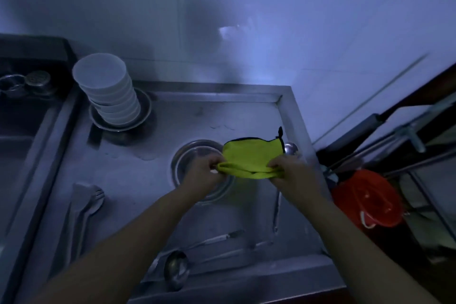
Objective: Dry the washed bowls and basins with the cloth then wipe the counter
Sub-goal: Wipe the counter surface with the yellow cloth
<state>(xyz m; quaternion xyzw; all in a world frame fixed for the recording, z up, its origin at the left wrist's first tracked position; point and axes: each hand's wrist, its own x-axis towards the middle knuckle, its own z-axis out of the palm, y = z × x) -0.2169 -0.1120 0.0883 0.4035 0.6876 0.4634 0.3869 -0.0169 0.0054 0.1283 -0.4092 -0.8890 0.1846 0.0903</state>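
Just right of the frame's centre, the left hand (206, 171) and the right hand (287, 171) each pinch an end of the yellow-green cloth (249, 159), holding it bunched and folded above a metal basin (183, 155) that lies on the steel worktop (148, 180). The cloth looks light, limp and soft, so it should gather best when taken by its edges or wadded into the palm. At upper left, a stack of white bowls (108, 91) leans slightly on a metal plate; these look hard, smooth, probably slick when wet and breakable, best gripped at the rim, one at a time.
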